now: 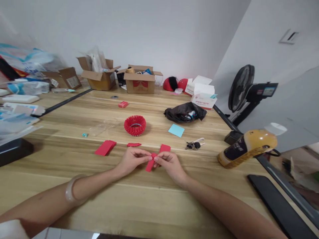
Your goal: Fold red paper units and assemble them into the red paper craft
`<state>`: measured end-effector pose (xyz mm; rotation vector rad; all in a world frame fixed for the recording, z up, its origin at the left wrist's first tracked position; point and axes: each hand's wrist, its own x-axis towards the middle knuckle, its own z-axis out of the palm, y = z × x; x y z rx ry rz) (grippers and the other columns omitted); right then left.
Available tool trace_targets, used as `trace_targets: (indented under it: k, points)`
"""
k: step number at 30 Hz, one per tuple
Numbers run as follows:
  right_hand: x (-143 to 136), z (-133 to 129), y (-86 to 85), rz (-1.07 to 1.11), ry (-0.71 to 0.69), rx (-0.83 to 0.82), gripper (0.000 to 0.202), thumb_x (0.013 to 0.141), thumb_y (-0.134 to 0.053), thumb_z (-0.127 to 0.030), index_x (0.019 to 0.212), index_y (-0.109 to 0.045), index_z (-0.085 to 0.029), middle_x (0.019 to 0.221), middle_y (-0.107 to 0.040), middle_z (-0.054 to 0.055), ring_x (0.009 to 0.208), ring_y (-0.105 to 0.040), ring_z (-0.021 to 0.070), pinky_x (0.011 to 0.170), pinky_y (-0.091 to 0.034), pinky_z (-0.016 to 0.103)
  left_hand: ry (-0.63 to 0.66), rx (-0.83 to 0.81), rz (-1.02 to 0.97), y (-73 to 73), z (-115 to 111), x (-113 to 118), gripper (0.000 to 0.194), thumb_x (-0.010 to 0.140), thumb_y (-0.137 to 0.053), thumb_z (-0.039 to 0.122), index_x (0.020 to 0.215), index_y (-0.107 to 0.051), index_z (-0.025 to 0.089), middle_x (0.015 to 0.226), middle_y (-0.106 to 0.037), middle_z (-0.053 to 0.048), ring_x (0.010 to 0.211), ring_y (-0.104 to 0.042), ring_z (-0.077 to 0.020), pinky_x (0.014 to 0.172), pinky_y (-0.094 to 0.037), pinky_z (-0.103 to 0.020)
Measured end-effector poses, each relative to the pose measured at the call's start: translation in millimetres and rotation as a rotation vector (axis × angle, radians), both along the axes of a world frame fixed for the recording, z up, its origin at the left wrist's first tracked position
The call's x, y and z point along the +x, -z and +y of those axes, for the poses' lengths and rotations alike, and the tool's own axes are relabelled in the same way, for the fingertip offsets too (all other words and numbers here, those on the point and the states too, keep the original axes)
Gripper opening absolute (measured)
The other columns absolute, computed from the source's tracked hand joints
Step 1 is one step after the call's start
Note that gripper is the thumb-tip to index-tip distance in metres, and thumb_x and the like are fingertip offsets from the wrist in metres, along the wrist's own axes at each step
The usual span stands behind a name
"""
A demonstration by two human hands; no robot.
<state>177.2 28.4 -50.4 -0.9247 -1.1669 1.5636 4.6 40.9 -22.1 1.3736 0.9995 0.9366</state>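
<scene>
Red paper strip (149, 165), left fingers (145, 159) pinched closed on it, right fingers (160, 160) likewise

A narrow red paper strip (149, 166) is pinched at its upper end between the fingertips of the left hand (135, 156) and the right hand (169, 163); this end looks bent or folded, though the fingers partly hide it. The lower part is flat and smooth-faced, with straight edges and a squared-off end. It slants down and slightly leftward, towards the wearer, above the wooden tabletop (139, 202).
</scene>
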Motion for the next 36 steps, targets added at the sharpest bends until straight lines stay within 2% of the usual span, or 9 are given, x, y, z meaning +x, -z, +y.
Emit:
trace_targets:
  k: [6,14,21,30,36]
  points:
    - [-0.1,-0.6,-3.1,-0.02,0.0,0.031,0.026,0.069,-0.071,-0.042,0.067,-0.067,-0.016,0.057,-0.066,0.0,0.053,-0.06,0.01,0.056,-0.048,0.023,-0.025,-0.005,0.021,3.1,0.4,0.0,0.018,0.064,-0.077,0.024,0.078,-0.072,0.014,0.072,-0.074,-0.005,0.063,-0.068,-0.018,0.062,-0.054,-0.028]
    - [1.4,-0.6,-3.0,-0.014,0.029,0.027,0.025,0.07,-0.07,-0.041,0.07,-0.067,-0.016,0.06,-0.067,0.0,0.055,-0.061,0.0098,0.057,-0.05,0.023,0.029,-0.012,0.026,2.4,1.2,-0.4,0.017,0.066,-0.076,0.025,0.079,-0.073,0.014,0.077,-0.075,-0.006,0.068,-0.068,-0.019,0.065,-0.053,-0.029]
    - [2.4,0.0,-1.4,-0.015,0.029,0.029,0.025,0.069,-0.071,-0.041,0.071,-0.066,-0.016,0.061,-0.067,0.0,0.055,-0.061,0.0106,0.057,-0.05,0.024,0.07,-0.015,0.044,3.1,3.6,-1.9,0.016,0.068,-0.074,0.024,0.079,-0.073,0.014,0.07,-0.074,-0.004,0.064,-0.066,-0.0165,0.061,-0.051,-0.025]
    - [3.9,0.7,1.4,-0.008,0.045,0.017,0.021,0.069,-0.071,-0.038,0.073,-0.067,-0.017,0.062,-0.067,-0.001,0.057,-0.062,0.0106,0.06,-0.049,0.025,0.024,-0.007,0.051,8.4,5.6,-1.3,0.016,0.066,-0.075,0.021,0.081,-0.074,0.015,0.07,-0.074,-0.004,0.058,-0.064,-0.0133,0.055,-0.047,-0.022]
    - [4.8,1.3,1.5,0.02,0.035,-0.003,0.02,0.068,-0.072,-0.036,0.072,-0.066,-0.018,0.064,-0.068,-0.001,0.057,-0.062,0.0102,0.059,-0.049,0.025,0.019,0.02,0.077,11.7,6.5,-2.8,0.02,0.066,-0.076,0.025,0.083,-0.074,0.015,0.075,-0.075,-0.006,0.062,-0.066,-0.0167,0.058,-0.049,-0.026]
